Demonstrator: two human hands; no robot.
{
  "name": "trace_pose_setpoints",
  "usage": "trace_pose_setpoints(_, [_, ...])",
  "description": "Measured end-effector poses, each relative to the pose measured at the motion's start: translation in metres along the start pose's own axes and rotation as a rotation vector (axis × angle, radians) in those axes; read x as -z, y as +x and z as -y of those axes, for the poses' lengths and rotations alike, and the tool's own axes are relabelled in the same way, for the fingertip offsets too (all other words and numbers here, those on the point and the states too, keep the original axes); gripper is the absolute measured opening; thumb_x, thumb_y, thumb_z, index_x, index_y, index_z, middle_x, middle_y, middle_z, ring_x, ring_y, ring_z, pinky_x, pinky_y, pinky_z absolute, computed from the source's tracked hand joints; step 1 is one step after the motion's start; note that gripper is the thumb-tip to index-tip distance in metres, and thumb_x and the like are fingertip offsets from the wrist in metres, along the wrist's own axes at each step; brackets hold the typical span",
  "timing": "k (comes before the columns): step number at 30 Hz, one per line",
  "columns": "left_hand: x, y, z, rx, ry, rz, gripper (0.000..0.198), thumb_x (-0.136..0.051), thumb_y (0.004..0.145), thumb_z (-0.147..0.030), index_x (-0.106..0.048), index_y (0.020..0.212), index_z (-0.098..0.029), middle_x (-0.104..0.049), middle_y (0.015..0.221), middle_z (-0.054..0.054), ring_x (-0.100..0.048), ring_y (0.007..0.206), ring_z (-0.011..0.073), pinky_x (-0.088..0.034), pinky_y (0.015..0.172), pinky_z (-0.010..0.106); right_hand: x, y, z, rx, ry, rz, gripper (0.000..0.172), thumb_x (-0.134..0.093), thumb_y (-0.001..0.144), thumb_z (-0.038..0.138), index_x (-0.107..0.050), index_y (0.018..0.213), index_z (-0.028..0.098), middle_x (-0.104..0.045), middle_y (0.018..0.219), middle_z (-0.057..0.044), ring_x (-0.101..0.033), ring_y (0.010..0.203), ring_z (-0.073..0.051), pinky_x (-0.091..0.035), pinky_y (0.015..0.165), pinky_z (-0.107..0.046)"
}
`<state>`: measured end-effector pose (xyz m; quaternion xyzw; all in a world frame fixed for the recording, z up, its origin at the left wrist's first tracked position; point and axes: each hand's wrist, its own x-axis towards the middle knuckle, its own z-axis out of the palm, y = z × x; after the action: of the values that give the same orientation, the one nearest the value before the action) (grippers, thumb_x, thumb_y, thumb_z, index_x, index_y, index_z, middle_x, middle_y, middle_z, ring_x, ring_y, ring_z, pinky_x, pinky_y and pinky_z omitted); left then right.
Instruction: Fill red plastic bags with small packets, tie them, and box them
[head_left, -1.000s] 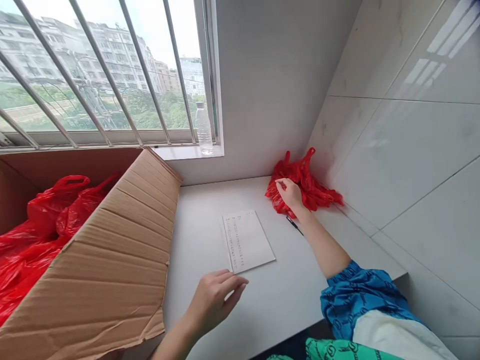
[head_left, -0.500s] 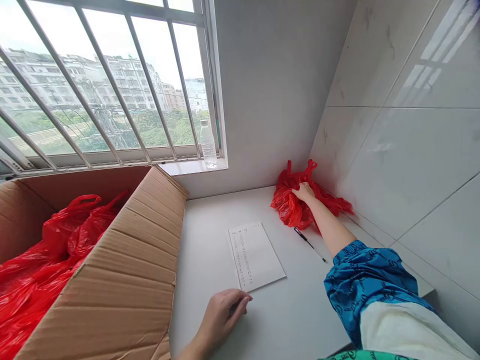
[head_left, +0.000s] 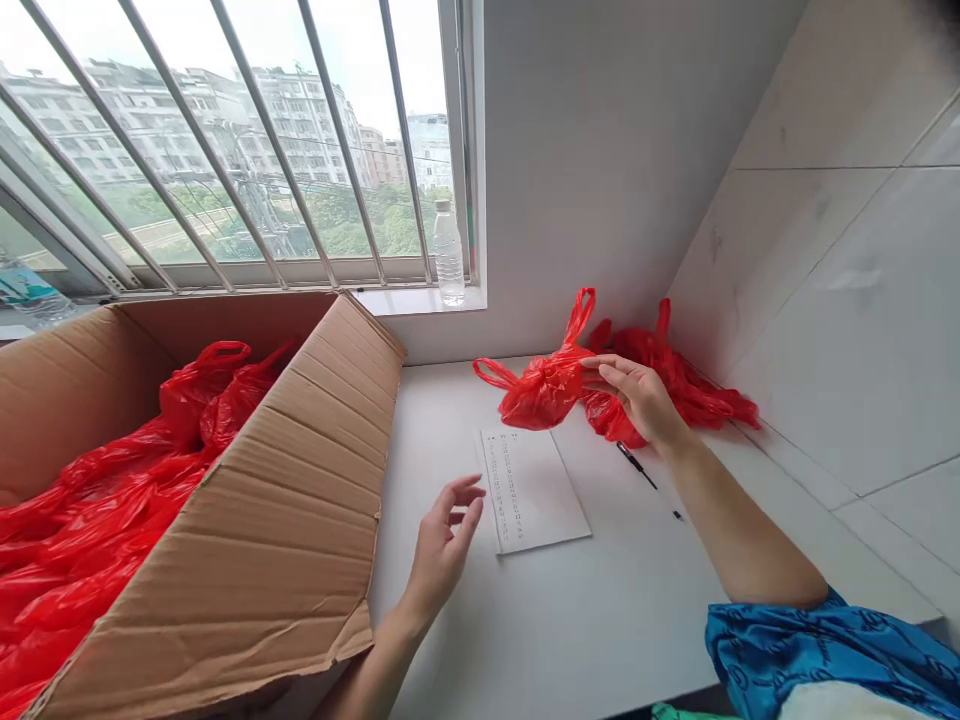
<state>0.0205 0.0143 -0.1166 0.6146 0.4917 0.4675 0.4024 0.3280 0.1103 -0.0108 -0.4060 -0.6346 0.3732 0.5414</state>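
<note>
A red plastic bag [head_left: 546,392] with two loop handles sticking up is at the back of the table, just behind the notepad's top edge. The fingers of my right hand [head_left: 637,392] pinch its right side; whether the bag touches the table I cannot tell. More red plastic bags [head_left: 686,372] lie crumpled in the corner behind that hand. My left hand [head_left: 442,545] is open beside the notepad, its fingers loosely curved and holding nothing. Handwritten columns run down the left part of the white notepad [head_left: 540,500]. A black pen [head_left: 636,464] lies partly behind my right forearm.
At the left stands a cardboard box [head_left: 247,500] with several red plastic bags [head_left: 112,490] inside; its flap slants over the table's left side. A clear bottle [head_left: 448,255] stands on the window sill. Another bottle [head_left: 30,290] is at the far left. Tiled wall [head_left: 840,330] bounds the right.
My right hand has drawn one red bag leftward out of the corner pile. My left hand has risen slightly and its fingers have spread. The view has shifted to the right.
</note>
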Motion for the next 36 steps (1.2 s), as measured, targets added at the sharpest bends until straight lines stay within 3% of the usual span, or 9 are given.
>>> trace_pose_setpoints(3, [-0.010,0.008,0.006,0.013,-0.049,-0.119,0.051,-0.058,0.092,-0.046,-0.048,0.137,-0.024,-0.055,0.135,0.012,-0.056,0.122,0.0247,-0.052,0.094,0.038,-0.022,-0.029,-0.022,-0.197,-0.055,0.223,0.037,-0.059,0.091,0.052,-0.072,0.108,0.022,-0.072,0.110,-0.008,-0.067,0.102,-0.024,-0.053,0.094,-0.042])
trace_pose_setpoints(6, [-0.017,0.011,0.019,-0.001,0.028,-0.074,0.046,-0.062,0.090,-0.045,-0.057,0.129,-0.021,-0.051,0.140,0.014,-0.048,0.132,0.0290,-0.049,0.101,0.041,-0.037,-0.050,-0.045,-0.226,-0.300,0.351,0.036,-0.059,0.090,0.053,-0.073,0.103,0.023,-0.069,0.115,-0.008,-0.067,0.090,-0.021,-0.054,0.082,-0.038])
trace_pose_setpoints(8, [-0.016,0.011,0.025,-0.007,0.106,-0.052,0.041,-0.063,0.089,-0.044,-0.063,0.123,-0.020,-0.052,0.140,0.015,-0.048,0.132,0.0315,-0.051,0.097,0.041,-0.045,-0.060,-0.054,-0.132,-0.442,0.253,0.033,-0.057,0.091,0.053,-0.071,0.097,0.024,-0.066,0.117,-0.007,-0.065,0.082,-0.019,-0.052,0.074,-0.035])
trace_pose_setpoints(11, [-0.012,0.013,0.031,0.015,0.130,-0.063,0.037,-0.062,0.089,-0.041,-0.066,0.119,-0.020,-0.055,0.137,0.014,-0.056,0.122,0.0306,-0.055,0.084,0.037,-0.057,-0.072,-0.061,-0.056,-0.514,0.112,0.032,-0.054,0.093,0.053,-0.065,0.086,0.023,-0.065,0.101,-0.006,-0.062,0.073,-0.017,-0.050,0.066,-0.032])
trace_pose_setpoints(17, [-0.006,0.021,0.038,0.039,0.108,-0.096,0.025,-0.060,0.089,-0.037,-0.070,0.100,-0.018,-0.069,0.097,0.007,-0.065,0.080,0.0197,-0.053,0.068,0.028,-0.080,-0.088,-0.072,-0.078,-0.611,0.320,0.041,-0.066,0.083,0.056,-0.059,0.112,0.026,-0.063,0.112,-0.006,-0.062,0.076,-0.018,-0.050,0.067,-0.034])
trace_pose_setpoints(23, [-0.003,0.020,0.041,0.032,0.010,-0.120,0.031,-0.057,0.091,-0.046,-0.068,0.089,-0.017,-0.064,0.089,0.005,-0.061,0.077,0.0163,-0.051,0.064,0.024,-0.083,-0.087,-0.079,-0.250,-0.205,0.314,0.030,-0.061,0.088,0.053,-0.063,0.091,0.023,-0.064,0.092,-0.002,-0.059,0.070,-0.015,-0.050,0.065,-0.029])
trace_pose_setpoints(30, [-0.005,0.017,0.034,0.028,-0.017,-0.177,0.039,-0.056,0.090,-0.050,-0.059,0.071,-0.017,-0.057,0.069,0.000,-0.053,0.064,0.0132,-0.045,0.059,0.022,-0.084,-0.085,-0.080,-0.286,0.006,0.194,0.033,-0.062,0.088,0.053,-0.056,0.080,0.021,-0.063,0.115,-0.006,-0.061,0.090,-0.018,-0.051,0.070,-0.028])
trace_pose_setpoints(34, [-0.006,0.017,0.037,0.047,-0.019,-0.212,0.031,-0.060,0.088,-0.048,-0.063,0.091,-0.017,-0.064,0.084,0.003,-0.060,0.071,0.0151,-0.050,0.064,0.024,-0.081,-0.085,-0.080,-0.287,-0.084,0.146,0.027,-0.064,0.087,0.048,-0.054,0.088,0.023,-0.064,0.087,0.000,-0.057,0.069,-0.014,-0.047,0.061,-0.027])
trace_pose_setpoints(36, [-0.006,0.017,0.038,0.072,-0.022,-0.183,0.034,-0.062,0.086,-0.046,-0.062,0.104,-0.017,-0.066,0.095,0.006,-0.064,0.076,0.0169,-0.053,0.065,0.026,-0.079,-0.085,-0.080,-0.250,-0.225,0.142,0.021,-0.064,0.088,0.041,-0.057,0.097,0.024,-0.064,0.090,-0.001,-0.058,0.070,-0.015,-0.048,0.062,-0.028])
